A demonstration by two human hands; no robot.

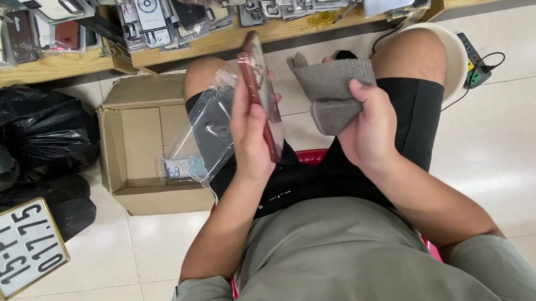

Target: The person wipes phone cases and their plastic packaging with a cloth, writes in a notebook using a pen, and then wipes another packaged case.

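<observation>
Left hand [251, 128] pinching red phone case [261, 93] plus clear sleeve [207, 135] edge-on; right hand [367, 128] clutching grey cloth [332, 92]. Thin grip, case likely slips floorward.

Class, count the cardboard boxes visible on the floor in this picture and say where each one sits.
1. The open cardboard box sits on the floor tiles by the person's left knee, beside black bags. Others may be hidden.

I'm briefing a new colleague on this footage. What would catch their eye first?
At centre, the left hand holds a reddish phone case on edge with a clear plastic sleeve, while the right hand clutches a grey cloth. An open cardboard box sits on the floor to the left, beside black plastic bags.
</observation>
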